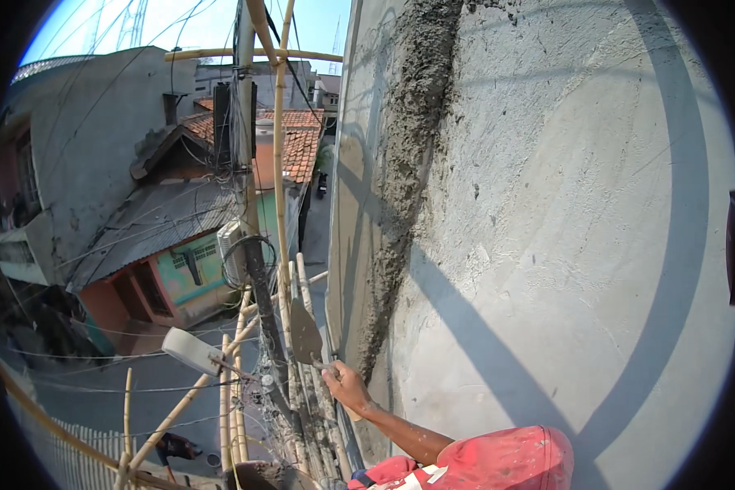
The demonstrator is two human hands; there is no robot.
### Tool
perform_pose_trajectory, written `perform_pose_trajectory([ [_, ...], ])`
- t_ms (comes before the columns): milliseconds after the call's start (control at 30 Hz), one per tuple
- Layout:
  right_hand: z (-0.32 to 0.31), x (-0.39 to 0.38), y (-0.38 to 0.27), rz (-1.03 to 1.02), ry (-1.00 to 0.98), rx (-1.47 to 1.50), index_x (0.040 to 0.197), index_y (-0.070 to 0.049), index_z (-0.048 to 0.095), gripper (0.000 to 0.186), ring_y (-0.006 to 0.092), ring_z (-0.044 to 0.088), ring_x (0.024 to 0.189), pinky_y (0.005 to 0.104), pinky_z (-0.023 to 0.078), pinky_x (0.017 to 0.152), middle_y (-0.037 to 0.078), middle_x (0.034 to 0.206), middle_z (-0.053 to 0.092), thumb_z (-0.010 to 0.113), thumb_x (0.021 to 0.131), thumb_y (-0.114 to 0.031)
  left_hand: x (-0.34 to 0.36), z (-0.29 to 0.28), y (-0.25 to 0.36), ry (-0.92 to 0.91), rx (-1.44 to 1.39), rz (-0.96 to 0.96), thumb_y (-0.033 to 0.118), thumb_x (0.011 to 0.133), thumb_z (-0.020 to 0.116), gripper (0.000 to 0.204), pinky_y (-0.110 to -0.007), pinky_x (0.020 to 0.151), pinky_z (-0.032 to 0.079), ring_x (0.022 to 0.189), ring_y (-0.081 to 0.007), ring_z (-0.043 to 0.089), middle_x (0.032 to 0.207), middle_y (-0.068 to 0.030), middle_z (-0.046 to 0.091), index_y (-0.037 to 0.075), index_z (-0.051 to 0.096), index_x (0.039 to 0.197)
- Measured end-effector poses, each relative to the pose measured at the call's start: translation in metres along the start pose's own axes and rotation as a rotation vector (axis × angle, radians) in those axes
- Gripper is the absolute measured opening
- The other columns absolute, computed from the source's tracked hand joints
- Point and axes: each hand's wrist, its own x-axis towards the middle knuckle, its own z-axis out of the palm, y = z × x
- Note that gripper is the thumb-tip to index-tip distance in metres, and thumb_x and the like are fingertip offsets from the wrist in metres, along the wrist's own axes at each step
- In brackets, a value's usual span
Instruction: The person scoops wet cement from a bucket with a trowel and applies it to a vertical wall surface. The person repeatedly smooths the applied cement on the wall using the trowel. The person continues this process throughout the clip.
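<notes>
My right hand (pixel 347 388) is closed around the handle of a trowel (pixel 306 333), its arm coming in from the lower right in a red sleeve. The trowel's flat, mortar-coloured blade points up, just left of the wall's edge. A thick strip of rough, dark mortar (pixel 416 106) runs down the wall near that corner. To its right spreads the smoother grey plastered wall (pixel 547 245). My left hand does not show.
Bamboo scaffold poles (pixel 279 155) stand left of the wall, beside a utility pole (pixel 245 122) hung with cables. A street lamp (pixel 192 351) juts out lower left. Far below are a street, a person (pixel 176 447) and tiled-roof houses. A dark rounded thing (pixel 271 475) shows at the bottom edge.
</notes>
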Motion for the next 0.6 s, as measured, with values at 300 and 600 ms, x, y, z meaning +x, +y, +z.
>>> perform_pose_trajectory([
  [300, 0.081, -0.097, 0.044, -0.310, -1.295, -0.798, 0.084, -0.003, 0.064, 0.036, 0.0355, 0.060, 0.083, 0.0448, 0.047, 0.071, 0.020, 0.084, 0.062, 0.057, 0.075, -0.037, 0.007, -0.026, -0.021, -0.192, -0.026, -0.072, 0.000, 0.070, 0.053, 0.014, -0.023, 0.057, 0.036, 0.064, -0.0083, 0.042, 0.075, 0.0006, 0.048, -0.001, 0.053, 0.085],
  [600, 0.131, -0.174, 0.080, -1.149, -0.957, -0.793, 0.076, -0.002, 0.063, 0.021, 0.0209, 0.059, 0.064, 0.0326, 0.046, 0.054, 0.010, 0.072, 0.060, 0.056, 0.063, -0.017, 0.000, -0.026, 0.042, -0.184, 0.136, 0.105, 0.009, 0.068, 0.059, 0.014, -0.025, 0.050, 0.033, 0.056, -0.0075, 0.036, 0.058, 0.0005, 0.038, 0.000, 0.048, 0.066],
])
